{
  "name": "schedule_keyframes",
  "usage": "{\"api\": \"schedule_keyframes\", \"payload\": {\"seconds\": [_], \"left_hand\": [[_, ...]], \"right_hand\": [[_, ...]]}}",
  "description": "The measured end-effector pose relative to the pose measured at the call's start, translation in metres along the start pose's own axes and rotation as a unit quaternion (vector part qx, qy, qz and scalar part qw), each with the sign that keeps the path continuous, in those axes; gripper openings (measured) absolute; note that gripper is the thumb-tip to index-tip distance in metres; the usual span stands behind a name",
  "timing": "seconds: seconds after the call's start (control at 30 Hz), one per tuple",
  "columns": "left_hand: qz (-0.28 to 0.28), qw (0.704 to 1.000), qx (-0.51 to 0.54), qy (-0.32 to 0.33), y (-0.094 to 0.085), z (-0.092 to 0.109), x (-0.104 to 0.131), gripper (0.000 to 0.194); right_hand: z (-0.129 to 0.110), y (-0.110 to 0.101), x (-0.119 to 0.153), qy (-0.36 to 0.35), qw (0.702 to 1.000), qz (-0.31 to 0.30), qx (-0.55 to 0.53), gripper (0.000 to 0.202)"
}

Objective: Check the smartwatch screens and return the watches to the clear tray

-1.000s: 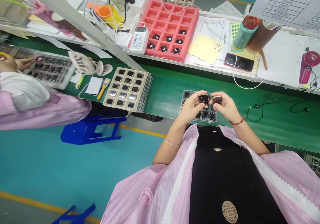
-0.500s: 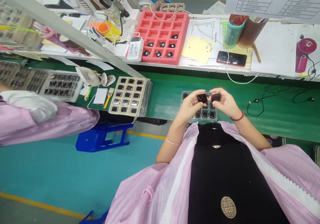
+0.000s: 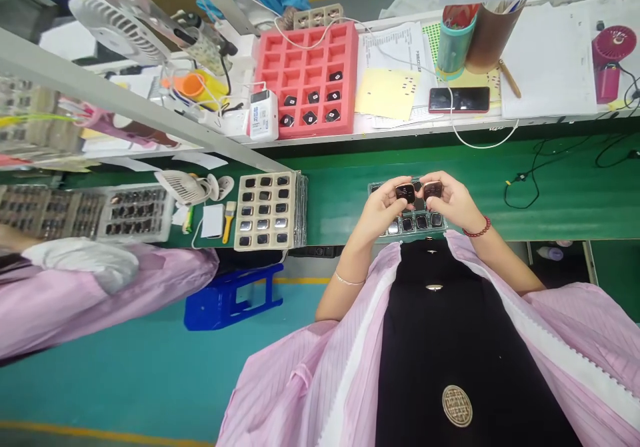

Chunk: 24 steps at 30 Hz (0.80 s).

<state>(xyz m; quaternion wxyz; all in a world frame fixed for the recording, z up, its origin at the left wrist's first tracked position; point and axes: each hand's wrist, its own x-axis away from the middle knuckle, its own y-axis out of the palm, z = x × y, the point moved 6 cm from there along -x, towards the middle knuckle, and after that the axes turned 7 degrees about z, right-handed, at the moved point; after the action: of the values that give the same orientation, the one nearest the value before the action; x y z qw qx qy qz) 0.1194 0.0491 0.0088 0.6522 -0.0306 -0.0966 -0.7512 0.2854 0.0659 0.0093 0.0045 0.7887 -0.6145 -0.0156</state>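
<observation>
Green covering runs the length of the bench, below a shelf that holds a pink tray and a phone. From where I stand, the person's left hand grips one dark square piece between thumb and fingertips, and the right hand pinches a second square the same way. Both flat faces tilt up toward the wearer, side by side, a narrow gap between them.

Directly beneath the hands lies a clear tray, its longer side along the bench's near edge; its row closest to the body shows, filled with similar squares, while fingers cover much of the rest. Each hand is over its own end of that tray, so neither looks clearly nearer. How high they are above it, I cannot tell.
</observation>
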Motion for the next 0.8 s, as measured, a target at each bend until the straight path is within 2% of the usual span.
{"api": "schedule_keyframes", "payload": {"seconds": [0.2,0.33,0.5,0.7,0.8], "left_hand": [[-0.041,0.999,0.001,0.009,-0.016,0.0,0.001,0.049],[-0.048,0.999,0.005,0.014,-0.028,-0.016,0.011,0.052],[-0.055,0.998,0.002,-0.002,-0.041,-0.033,0.027,0.052],[-0.024,1.0,-0.016,0.007,-0.052,-0.029,0.036,0.03],[-0.026,1.0,-0.008,0.011,-0.051,-0.026,0.037,0.032]], "right_hand": [[0.002,0.018,0.008,-0.009,1.0,0.028,0.01,0.037],[0.018,0.032,0.017,0.002,0.999,0.047,0.021,0.031],[0.027,0.05,0.033,0.014,0.999,0.031,0.018,0.038],[0.023,0.056,0.04,0.034,0.999,0.03,0.025,0.025],[0.021,0.057,0.041,0.034,0.999,0.024,0.02,0.028]]}}
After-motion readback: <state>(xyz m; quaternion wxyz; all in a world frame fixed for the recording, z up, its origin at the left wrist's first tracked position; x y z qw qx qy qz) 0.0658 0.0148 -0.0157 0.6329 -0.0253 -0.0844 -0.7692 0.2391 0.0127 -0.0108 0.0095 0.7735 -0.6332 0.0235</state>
